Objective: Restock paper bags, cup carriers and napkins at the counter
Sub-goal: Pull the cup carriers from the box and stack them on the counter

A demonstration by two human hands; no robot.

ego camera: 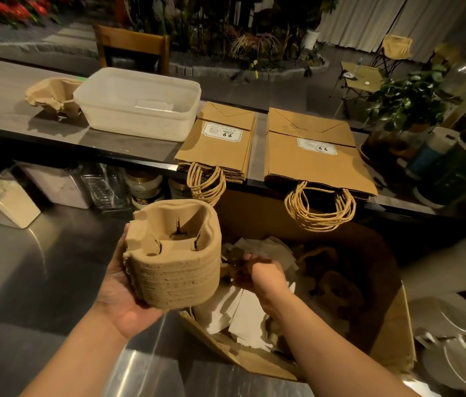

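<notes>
1. Head view, near ground: a nested stack of cup carriers (173, 257) is cradled in the left hand (120, 293), palm under it and fingers curled up its side; it is held above the steel worktop (25, 282), just beside the cardboard box (392, 339).
2. Head view, inside the box: the right hand (263, 275) is reached down with fingers curled; something brown seems to be pinched there, but what it is cannot be told; loose napkins (243, 313) are seen scattered in the box, so that item is judged not yet restocked.
3. Head view, counter (3, 104): two piles of paper bags (220, 144) and (314, 156) are laid flat, handles hanging over the near edge; the bags are judged done, or nearly so.
4. Head view, far left: another stack of carriers (54, 96) is already set beside a white plastic tub (140, 101); the tub looks almost bare and is possibly meant for napkins; the held stack is judged next for the counter.
</notes>
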